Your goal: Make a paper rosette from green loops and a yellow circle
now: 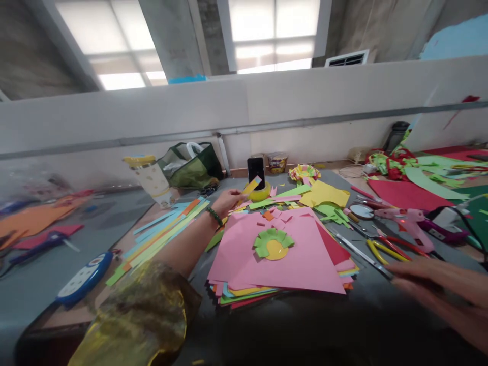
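Note:
My left hand (229, 200), wearing a green bead bracelet, pinches a small yellow strip (252, 185) with a coloured mark near its tip. The strip is just above a roll of yellow tape (261, 192) and in front of an upright phone (255, 170). My right hand (444, 292) is smeared at the right edge, its fingertips at the near end of a long silver tool (360, 252); whether it grips this is unclear. Between my hands, a green fringed paper ring with a yellow disc (276, 249) lies on stacked pink paper (244, 264).
Paper strips (168, 230), a blue-and-white case (86, 278) and a cup (149, 182) are on the left. Pliers (385, 252), a pink glue gun (407, 221) and red paper (407, 194) are on the right. Behind stand a green bag (196, 165) and a paper flower (304, 173).

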The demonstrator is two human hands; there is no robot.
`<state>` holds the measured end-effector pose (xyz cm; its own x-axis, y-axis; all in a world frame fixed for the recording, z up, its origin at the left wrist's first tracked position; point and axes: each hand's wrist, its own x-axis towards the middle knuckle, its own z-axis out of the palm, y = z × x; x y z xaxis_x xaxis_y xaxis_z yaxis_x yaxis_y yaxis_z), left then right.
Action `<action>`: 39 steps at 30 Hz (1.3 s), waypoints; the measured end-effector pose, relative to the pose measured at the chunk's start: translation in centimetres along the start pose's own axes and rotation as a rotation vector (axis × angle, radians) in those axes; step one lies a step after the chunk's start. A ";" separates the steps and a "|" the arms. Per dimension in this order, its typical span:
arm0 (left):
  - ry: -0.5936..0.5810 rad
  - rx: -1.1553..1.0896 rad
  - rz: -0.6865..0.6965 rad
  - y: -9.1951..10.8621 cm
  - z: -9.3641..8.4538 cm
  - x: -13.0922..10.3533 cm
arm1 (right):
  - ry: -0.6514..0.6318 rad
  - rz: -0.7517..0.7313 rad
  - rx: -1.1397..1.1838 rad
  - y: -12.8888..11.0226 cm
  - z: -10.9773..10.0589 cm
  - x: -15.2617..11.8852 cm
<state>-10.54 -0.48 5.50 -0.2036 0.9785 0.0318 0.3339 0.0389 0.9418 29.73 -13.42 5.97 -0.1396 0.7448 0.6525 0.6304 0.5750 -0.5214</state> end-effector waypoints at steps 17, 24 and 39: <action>-0.087 -0.391 0.110 0.6 4.1 -5.4 | -0.420 0.201 0.598 -5.0 21.0 14.3; -0.062 -0.396 0.122 -0.8 4.0 -4.2 | -0.431 0.259 0.660 -4.1 21.5 13.5; 0.065 -0.389 0.100 -0.6 3.4 -4.4 | -0.362 0.067 0.515 -5.1 22.0 12.9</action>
<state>-6.67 -4.14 3.65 -0.2498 0.9582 0.1392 -0.0157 -0.1477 0.9889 7.91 0.72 4.91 -0.4192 0.8003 0.4287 0.2109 0.5451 -0.8114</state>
